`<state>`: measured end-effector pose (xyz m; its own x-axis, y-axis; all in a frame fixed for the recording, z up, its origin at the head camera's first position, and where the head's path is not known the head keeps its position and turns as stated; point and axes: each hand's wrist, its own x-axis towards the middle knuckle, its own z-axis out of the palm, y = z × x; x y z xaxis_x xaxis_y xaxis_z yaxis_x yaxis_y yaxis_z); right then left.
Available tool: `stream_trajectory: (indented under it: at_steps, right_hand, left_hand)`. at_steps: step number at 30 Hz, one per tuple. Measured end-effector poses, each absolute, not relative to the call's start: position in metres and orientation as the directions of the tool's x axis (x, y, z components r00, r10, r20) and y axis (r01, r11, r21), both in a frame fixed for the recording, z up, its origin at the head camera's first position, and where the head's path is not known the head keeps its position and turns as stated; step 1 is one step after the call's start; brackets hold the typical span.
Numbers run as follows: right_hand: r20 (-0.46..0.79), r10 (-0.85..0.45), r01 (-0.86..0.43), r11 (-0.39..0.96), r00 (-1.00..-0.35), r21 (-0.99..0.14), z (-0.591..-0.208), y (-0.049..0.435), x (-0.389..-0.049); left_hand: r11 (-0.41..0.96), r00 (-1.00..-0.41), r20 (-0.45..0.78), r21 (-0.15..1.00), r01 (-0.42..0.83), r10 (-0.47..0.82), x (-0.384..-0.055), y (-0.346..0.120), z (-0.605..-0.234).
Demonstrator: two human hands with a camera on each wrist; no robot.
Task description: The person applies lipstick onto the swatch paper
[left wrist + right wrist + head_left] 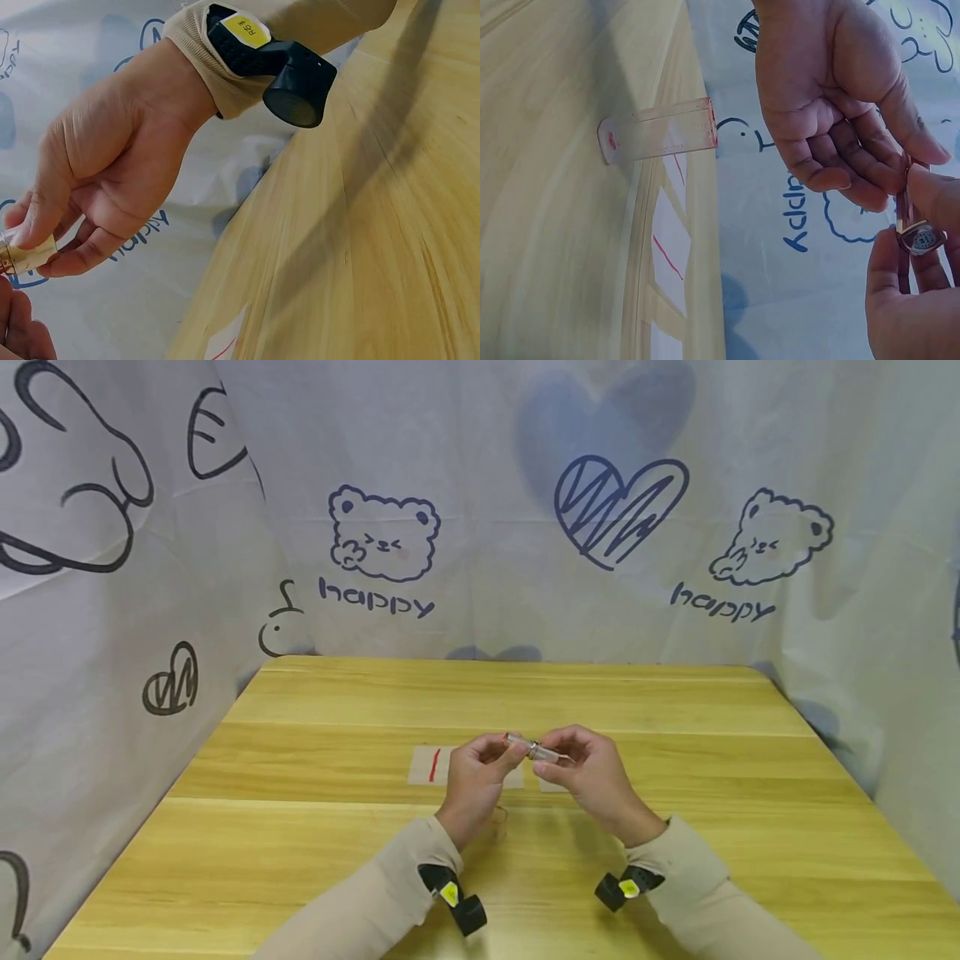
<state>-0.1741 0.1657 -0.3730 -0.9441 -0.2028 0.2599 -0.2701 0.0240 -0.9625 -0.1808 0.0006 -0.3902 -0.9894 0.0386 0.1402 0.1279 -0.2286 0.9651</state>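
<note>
Between my two hands, just above the table, is a wristwatch (532, 749) with a pale, shiny strap. My left hand (477, 777) pinches the strap on the left with thumb and fingers; it is the upper hand (832, 97) in the right wrist view. The right hand (596, 774) pinches the strap on the other side of the small round watch face (924, 239). In the left wrist view, that right hand (124, 150) holds a strap part (31, 255), and only a few left fingertips (21, 322) show.
A clear plastic watch stand (660, 133) is on the wooden table (300, 852), partly behind my left wrist in the head view. White paper pieces (423, 766), some with a red line, lie beneath the hands. White cloth with drawings (480, 460) surrounds the table.
</note>
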Motion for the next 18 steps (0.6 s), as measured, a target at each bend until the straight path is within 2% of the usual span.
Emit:
stream_trajectory:
  at_steps: [9, 18]
  right_hand:
    - [0.271, -0.190, -0.293, 0.094, -0.944, -0.952, -0.373, 0.166, -0.174]
    - [0.232, -0.181, -0.262, 0.166, -0.956, -0.951, -0.375, 0.176, -0.172]
  left_hand:
    - [-0.189, -0.985, 0.149, 0.973, 0.130, 0.091, -0.179, -0.002, -0.388]
    - [0.023, -0.942, 0.174, 0.982, 0.189, 0.286, -0.181, -0.022, -0.391]
